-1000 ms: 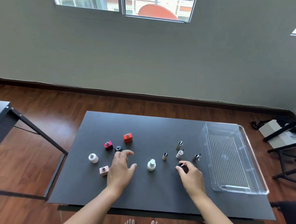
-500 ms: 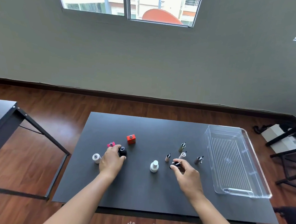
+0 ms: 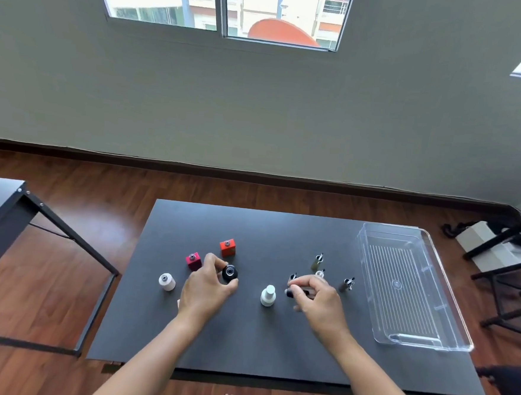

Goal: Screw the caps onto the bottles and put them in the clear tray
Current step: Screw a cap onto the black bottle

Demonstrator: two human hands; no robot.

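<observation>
left grip (image 3: 206, 289) wrapped on black round bottle (image 3: 230, 273) | right grip (image 3: 316, 300) pinching black cap (image 3: 291, 293) | risk: tilted cap cross-threads; round bottle slips, tips onto surface (image 3: 242, 344)

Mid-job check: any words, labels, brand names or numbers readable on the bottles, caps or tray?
No text can be read anywhere.
Black bottle in the left hand: no label shows.
Black cap in the right hand: too small to tell.
Red bottle, pink bottle: plain faces, no print visible.
Clear tray: round moulded mark in its base, too small to read.
</observation>
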